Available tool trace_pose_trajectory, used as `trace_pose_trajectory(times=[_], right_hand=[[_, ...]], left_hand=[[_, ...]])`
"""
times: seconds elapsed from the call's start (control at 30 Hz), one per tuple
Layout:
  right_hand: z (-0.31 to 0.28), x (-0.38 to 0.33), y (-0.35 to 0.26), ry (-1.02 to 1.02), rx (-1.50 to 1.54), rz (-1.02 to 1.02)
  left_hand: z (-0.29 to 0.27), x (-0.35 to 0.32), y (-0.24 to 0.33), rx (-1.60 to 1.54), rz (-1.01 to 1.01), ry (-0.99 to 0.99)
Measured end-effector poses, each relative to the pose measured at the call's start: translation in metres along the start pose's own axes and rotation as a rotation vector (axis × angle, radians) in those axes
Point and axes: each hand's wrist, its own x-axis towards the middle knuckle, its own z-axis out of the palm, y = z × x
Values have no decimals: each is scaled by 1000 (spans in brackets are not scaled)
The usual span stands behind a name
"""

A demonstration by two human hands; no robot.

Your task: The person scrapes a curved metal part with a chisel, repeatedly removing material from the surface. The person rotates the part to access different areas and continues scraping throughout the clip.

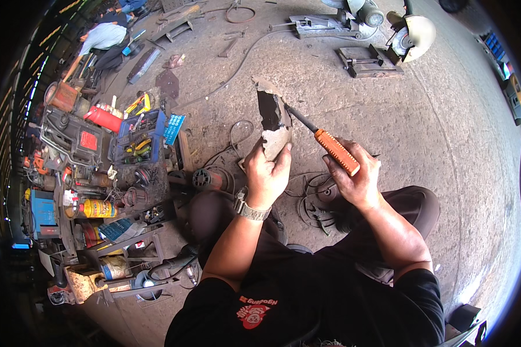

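Observation:
My left hand [267, 173] is closed round the lower end of a ragged-edged flat piece [279, 141], grey-tan on its outer layer. A black patch shows in its upper part, where the layer is broken away. What it is made of I cannot tell. In my right hand [356, 176] is a screwdriver-like tool [337, 151] with a ribbed orange handle and a dark shaft. The shaft slants up and left, its tip at the right edge of the piece. Both are held up in front of my crossed legs.
On my left a cluttered bench holds an open blue toolbox [139, 144], a yellow can [98, 208] and a red bottle [103, 118]. An angle grinder [207, 179] and cables lie near my knees. A cut-off saw [411, 39] stands far right; another person [107, 37] crouches far left.

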Motion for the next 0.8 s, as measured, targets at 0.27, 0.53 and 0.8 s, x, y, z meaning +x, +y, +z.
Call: trace_pose_trajectory(times=[0.27, 0.53, 0.8], right_hand=[[5, -7, 10, -86, -62, -110], [8, -12, 19, -66, -94, -197], [10, -5, 9, -92, -124, -177]], left_hand=[[3, -3, -4, -166, -100, 20], [1, -1, 3, -433, -250, 41], [1, -2, 2, -572, -300, 60]])
